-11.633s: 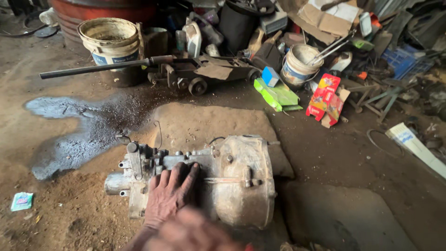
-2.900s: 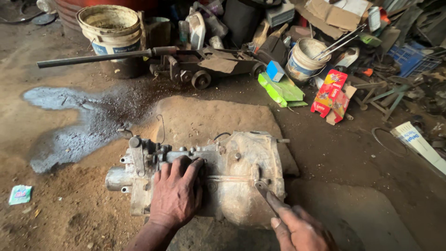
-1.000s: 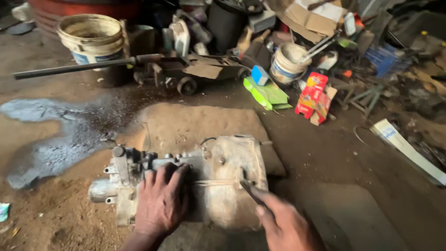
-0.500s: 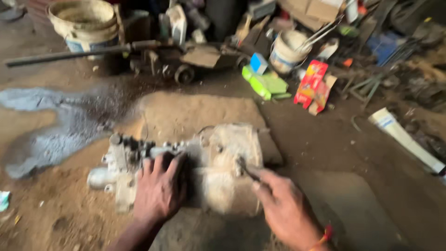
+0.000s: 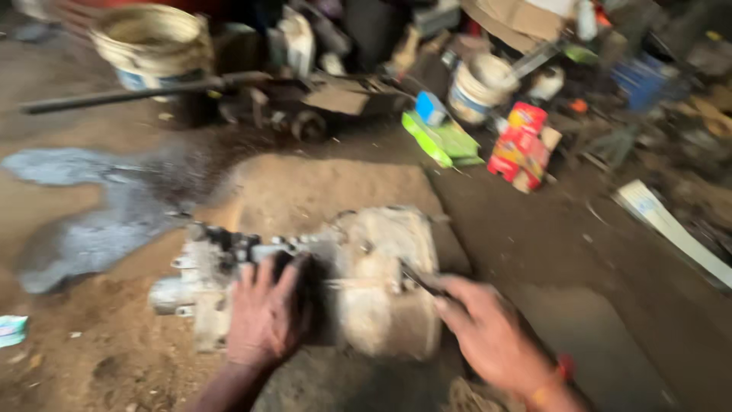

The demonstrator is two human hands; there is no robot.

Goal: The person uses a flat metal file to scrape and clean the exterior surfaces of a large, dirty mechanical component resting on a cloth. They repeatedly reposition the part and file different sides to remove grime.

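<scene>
Only the head view here and it's pretty blurry, so take the fine detail with a grain of salt. The big dirty gearbox casing (image 5: pixel 320 282) lies on its side on the dirt floor (image 5: pixel 99 358), half on a flattened sack just behind it. The left hand (image 5: pixel 263 317) is pressed flat on top of the casing near its middle, fingers spread, nothing held in it; looks like it's there to pin the thing down so it doesn't rock. The right hand (image 5: pixel 496 336) comes in from the right of the casing with its grip closed on a thin dark tool (image 5: pixel 421 281), the tip up against a spot on the bell-shaped end, probably a bolt, though I can't tell what kind of tool it is. Left of the casing there's a dark wet oil patch (image 5: pixel 91 221). Behind the casing sits a floor jack (image 5: pixel 305 103) with its long handle, a white bucket (image 5: pixel 156 42), and green and red cartons (image 5: pixel 488 141).
</scene>
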